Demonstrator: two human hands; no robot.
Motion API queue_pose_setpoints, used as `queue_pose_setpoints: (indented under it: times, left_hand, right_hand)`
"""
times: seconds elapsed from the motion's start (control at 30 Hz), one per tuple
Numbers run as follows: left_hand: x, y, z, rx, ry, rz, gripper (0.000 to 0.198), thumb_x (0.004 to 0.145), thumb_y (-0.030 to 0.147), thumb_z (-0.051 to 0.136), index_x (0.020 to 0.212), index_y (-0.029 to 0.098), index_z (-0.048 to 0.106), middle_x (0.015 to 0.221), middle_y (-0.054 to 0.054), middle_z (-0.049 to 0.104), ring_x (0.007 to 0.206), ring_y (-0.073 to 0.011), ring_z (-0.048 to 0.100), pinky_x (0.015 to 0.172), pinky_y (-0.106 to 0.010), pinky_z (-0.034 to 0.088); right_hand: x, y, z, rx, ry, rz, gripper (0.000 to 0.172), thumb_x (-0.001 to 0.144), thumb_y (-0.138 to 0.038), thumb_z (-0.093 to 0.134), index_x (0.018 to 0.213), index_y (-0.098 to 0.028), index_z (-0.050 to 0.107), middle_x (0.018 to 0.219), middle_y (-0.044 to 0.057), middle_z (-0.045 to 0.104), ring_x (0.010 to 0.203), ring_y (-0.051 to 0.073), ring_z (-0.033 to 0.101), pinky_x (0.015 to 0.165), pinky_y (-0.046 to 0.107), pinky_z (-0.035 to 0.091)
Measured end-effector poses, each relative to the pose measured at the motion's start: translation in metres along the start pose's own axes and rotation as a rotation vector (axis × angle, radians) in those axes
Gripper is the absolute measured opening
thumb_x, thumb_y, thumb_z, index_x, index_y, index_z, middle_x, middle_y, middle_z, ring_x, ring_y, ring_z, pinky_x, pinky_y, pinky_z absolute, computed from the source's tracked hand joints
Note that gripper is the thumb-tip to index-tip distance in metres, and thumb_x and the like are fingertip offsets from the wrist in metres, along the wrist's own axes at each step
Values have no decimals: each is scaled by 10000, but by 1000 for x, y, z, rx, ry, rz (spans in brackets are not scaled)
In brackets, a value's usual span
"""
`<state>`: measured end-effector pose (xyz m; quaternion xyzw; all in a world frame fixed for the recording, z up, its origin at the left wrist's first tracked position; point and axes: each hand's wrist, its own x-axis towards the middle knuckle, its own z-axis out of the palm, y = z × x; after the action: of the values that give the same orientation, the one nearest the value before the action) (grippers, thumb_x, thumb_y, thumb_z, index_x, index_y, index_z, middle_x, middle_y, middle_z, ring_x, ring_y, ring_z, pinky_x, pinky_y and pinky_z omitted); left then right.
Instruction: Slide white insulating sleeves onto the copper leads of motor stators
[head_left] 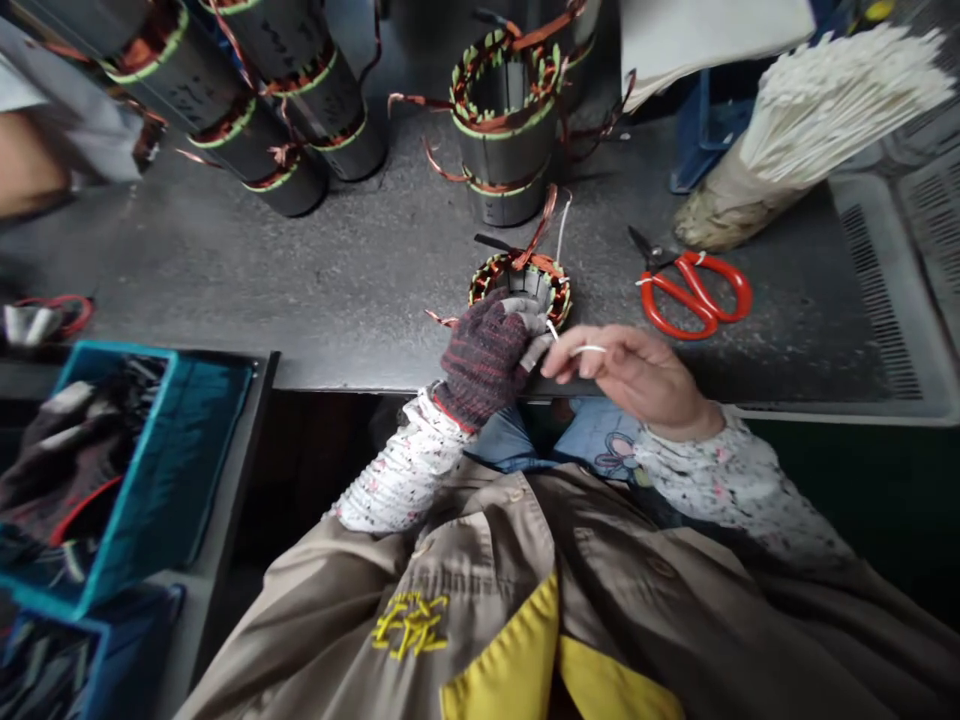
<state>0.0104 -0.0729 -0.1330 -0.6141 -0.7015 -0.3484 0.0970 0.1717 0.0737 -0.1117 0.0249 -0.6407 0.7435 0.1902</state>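
A round stator core with copper windings stands near the bench's front edge. My left hand, in a dark knitted glove with pale fingertips, is closed over its near side and grips it. Just to the right, my bare right hand pinches a thin white cord that runs toward the core. Another white strand sticks up from the core's far rim, beside twisted copper leads and a black sleeve.
Red-handled scissors and a bundle of white cords lie to the right. Behind stand stacked stators, with more at back left. A teal bin sits at left. Another person's arm shows at far left.
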Motion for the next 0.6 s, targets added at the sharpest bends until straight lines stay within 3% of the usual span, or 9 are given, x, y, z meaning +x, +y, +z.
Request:
queue_pose_setpoints:
  times: [0.07, 0.17, 0.3, 0.4, 0.47, 0.57, 0.6]
  left_hand:
    - [0, -1, -2, 16, -33, 18, 190, 1054, 408, 563, 1089, 229, 616, 1131, -92, 745, 1148, -237, 697, 1082, -477, 546]
    - [1, 6, 0, 76, 49, 94, 117, 1050, 332, 582, 1061, 219, 608, 1059, -63, 751, 1067, -196, 722, 1054, -441, 577]
    - [4, 24, 14, 142, 132, 176, 94, 1015, 251, 589, 1069, 182, 622, 1021, -78, 752, 1024, -205, 730, 1045, -438, 588]
    - [4, 37, 22, 194, 111, 121, 124, 1004, 254, 582, 1037, 158, 652, 1034, -104, 752, 1040, -233, 731, 1036, -446, 586]
    - [3, 41, 17, 240, 81, 122, 164, 1025, 288, 573, 1065, 165, 672, 1067, -89, 761, 1079, -231, 727, 1115, -470, 537]
    - [4, 35, -10, 301, -38, 145, 269, 1053, 370, 560, 1238, 214, 678, 1198, -60, 759, 1206, -252, 686, 1239, -557, 396]
    - [5, 29, -22, 304, -102, 143, 297, 1058, 377, 550, 1287, 230, 669, 1211, -56, 756, 1211, -253, 681, 1230, -559, 400]
  right_hand:
    - [-5, 0, 2, 0, 110, 42, 449, 984, -542, 647, 700, -198, 602, 641, -1, 545, 594, 134, 520, 565, 282, 441]
    - [0, -12, 8, 16, 262, 2, 446, 964, -481, 701, 648, -196, 566, 560, -26, 438, 533, 116, 438, 502, 271, 352]
    - [39, -11, 21, 47, 356, -77, 484, 955, -546, 694, 666, -206, 507, 606, -28, 445, 575, 110, 469, 555, 268, 425]
    - [58, 6, 23, -183, 372, -92, 497, 1010, -648, 541, 753, -223, 529, 696, -12, 509, 602, 110, 509, 583, 270, 475]
    - [50, 13, 19, -428, 406, -203, 449, 1031, -620, 513, 810, -232, 563, 809, 20, 587, 691, 138, 582, 653, 309, 526]
    - [19, 19, 11, -785, 512, -490, 252, 1022, -435, 596, 864, -239, 584, 958, 62, 650, 855, 195, 647, 731, 358, 558]
    - [9, 22, 9, -880, 504, -560, 165, 1011, -361, 609, 901, -240, 596, 975, 68, 661, 883, 205, 656, 737, 358, 561]
